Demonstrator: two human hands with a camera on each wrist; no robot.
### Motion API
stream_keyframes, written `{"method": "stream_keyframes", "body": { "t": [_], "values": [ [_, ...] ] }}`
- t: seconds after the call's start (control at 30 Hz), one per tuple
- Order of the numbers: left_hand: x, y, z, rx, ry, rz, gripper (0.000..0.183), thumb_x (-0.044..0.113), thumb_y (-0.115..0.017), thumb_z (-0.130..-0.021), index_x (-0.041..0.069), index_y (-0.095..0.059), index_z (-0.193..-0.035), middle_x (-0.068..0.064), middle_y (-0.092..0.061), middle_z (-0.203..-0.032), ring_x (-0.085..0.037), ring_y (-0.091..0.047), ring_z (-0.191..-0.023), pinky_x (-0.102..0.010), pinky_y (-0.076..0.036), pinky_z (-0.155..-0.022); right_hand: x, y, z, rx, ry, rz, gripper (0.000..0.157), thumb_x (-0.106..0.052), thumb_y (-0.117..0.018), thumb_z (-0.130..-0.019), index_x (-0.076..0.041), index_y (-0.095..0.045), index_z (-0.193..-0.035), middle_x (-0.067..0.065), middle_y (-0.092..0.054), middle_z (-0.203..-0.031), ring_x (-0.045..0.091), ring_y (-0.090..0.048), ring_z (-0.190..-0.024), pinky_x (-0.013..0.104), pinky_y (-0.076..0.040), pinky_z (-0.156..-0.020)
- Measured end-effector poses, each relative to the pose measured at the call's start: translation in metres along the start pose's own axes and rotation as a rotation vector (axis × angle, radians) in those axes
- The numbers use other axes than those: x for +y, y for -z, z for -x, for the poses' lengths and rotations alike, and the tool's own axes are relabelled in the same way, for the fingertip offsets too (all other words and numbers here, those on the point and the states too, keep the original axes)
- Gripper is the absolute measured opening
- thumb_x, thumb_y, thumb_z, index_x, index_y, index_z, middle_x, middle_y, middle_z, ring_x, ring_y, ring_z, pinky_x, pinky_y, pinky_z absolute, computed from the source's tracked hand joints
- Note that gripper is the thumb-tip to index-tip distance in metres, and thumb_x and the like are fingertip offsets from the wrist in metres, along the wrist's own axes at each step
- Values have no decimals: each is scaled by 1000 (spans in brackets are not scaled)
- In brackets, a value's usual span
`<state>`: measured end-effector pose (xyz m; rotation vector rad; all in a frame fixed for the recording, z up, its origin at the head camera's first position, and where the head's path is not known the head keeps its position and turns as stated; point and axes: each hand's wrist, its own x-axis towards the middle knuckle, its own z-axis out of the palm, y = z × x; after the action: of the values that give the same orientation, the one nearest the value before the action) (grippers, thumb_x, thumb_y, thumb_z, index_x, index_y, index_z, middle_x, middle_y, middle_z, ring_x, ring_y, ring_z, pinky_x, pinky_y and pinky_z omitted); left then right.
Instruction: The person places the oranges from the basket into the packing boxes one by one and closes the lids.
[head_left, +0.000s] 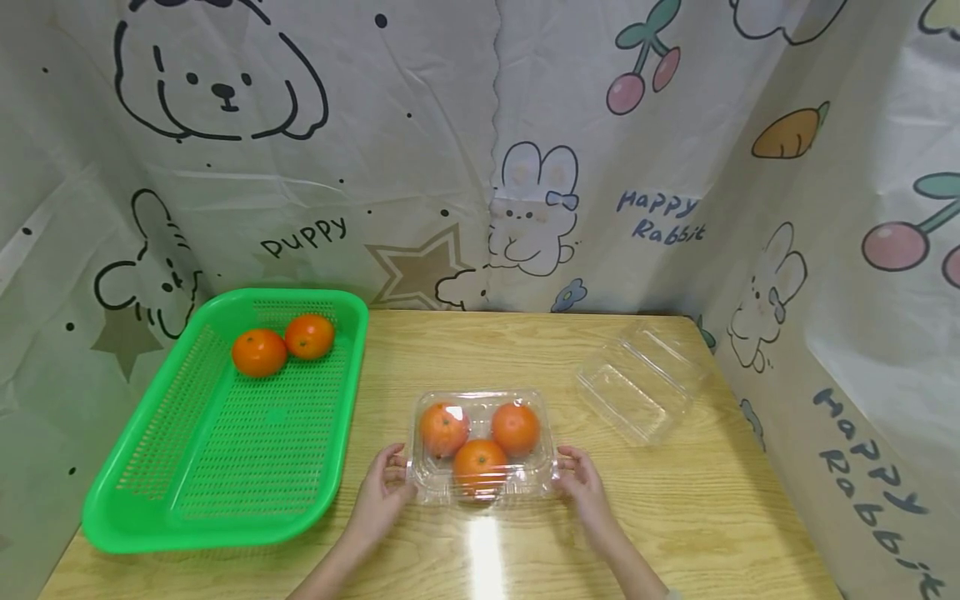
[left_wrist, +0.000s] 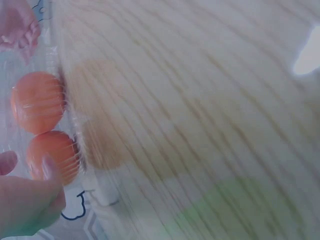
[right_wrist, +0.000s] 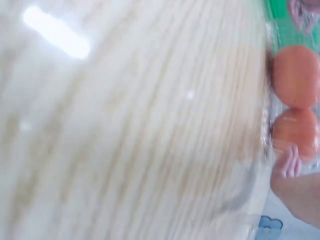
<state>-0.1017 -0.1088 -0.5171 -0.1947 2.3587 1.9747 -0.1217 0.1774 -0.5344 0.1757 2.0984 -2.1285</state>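
A clear plastic clamshell box [head_left: 480,398] lies on the table in front of me, with three oranges [head_left: 480,467] showing through its glossy top. My left hand [head_left: 384,492] grips the box's left side, thumb toward the near corner. On the opposite side, my right hand [head_left: 587,493] holds the edge with curled fingers. In the left wrist view, the left thumb and fingertips [left_wrist: 49,167] overlap an orange behind the plastic. The right wrist view has the right hand [right_wrist: 297,187] close against the box's end. Part of each hand's grip is hidden.
A green plastic basket [head_left: 352,400] stands at the left with two oranges [head_left: 259,353] at its far end. Another clear plastic box [head_left: 637,383], opened out, lies at the back right of the wooden table [head_left: 675,517]. Printed cloth [head_left: 420,100] hangs behind and at both sides.
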Motion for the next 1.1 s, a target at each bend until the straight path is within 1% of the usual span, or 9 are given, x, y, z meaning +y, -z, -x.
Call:
{"method": "stream_keyframes", "body": {
  "t": [0.07,0.13,0.27,0.37,0.47,0.6,0.8,0.97,1.1],
  "values": [
    [1,0,0,8,82,12,51,-5,-55,-73,-10,-40,-121,-15,-52,-96,-21,-54,-81,-29,-49,-70,-3,3,-1,-44,-81,-1,38,0,-49,-81,7,-40,-117,6,-54,-89,10,-54,-72,24,-47,-67],
    [2,-1,-1,8,146,31,41,-3,-54,-74,-10,-44,-112,-10,-53,-84,-17,-54,-72,-27,-48,-65,-6,6,-2,-105,-142,-15,25,-2,-48,-82,4,-44,-106,2,-55,-80,12,-55,-67,24,-47,-64],
    [3,-1,-1,6,219,115,25,-4,-51,-74,-9,-46,-98,-5,-54,-70,-16,-55,-62,-29,-50,-61,-7,11,-4,-234,-201,-43,4,-6,-44,-85,-6,-44,-89,0,-56,-73,13,-57,-63,24,-48,-61],
    [3,-2,-1,4,268,210,20,-6,-48,-73,-8,-46,-93,-6,-54,-67,-16,-55,-60,-31,-51,-60,-7,14,-5,-275,-227,-72,3,-7,-43,-87,-9,-45,-87,0,-59,-73,13,-60,-63,24,-49,-61],
    [3,-2,0,10,312,287,15,-6,-48,-74,-7,-45,-89,-7,-54,-66,-16,-55,-59,-30,-52,-59,-7,15,-6,-280,-248,-102,5,-4,-45,-84,-9,-45,-87,0,-62,-73,11,-61,-63,23,-50,-60],
    [2,0,0,4,326,316,12,-7,-49,-74,-7,-47,-86,-8,-55,-66,-16,-57,-60,-28,-52,-60,-9,15,-6,-277,-262,-135,8,0,-47,-83,-7,-48,-86,1,-64,-72,10,-62,-62,21,-51,-59],
    [1,2,1,-5,341,322,12,-7,-51,-76,-11,-51,-88,-9,-57,-68,-17,-58,-62,-30,-54,-63,-10,16,-4,-289,-294,-156,12,0,-47,-83,-7,-56,-78,2,-65,-72,10,-63,-63,20,-51,-61],
    [3,3,2,-19,333,329,12,-7,-52,-76,-11,-51,-87,-8,-57,-68,-16,-58,-62,-28,-54,-63,-8,18,-5,-301,-302,-174,15,0,-46,-83,-9,-56,-76,1,-65,-70,10,-63,-63,20,-51,-62],
    [3,4,2,-24,336,339,12,-7,-53,-75,-11,-50,-86,-7,-57,-66,-15,-59,-60,-26,-53,-60,-8,18,-4,-310,-300,-191,17,2,-46,-83,-10,-55,-73,0,-64,-68,10,-63,-63,20,-51,-61]
  ]
}}
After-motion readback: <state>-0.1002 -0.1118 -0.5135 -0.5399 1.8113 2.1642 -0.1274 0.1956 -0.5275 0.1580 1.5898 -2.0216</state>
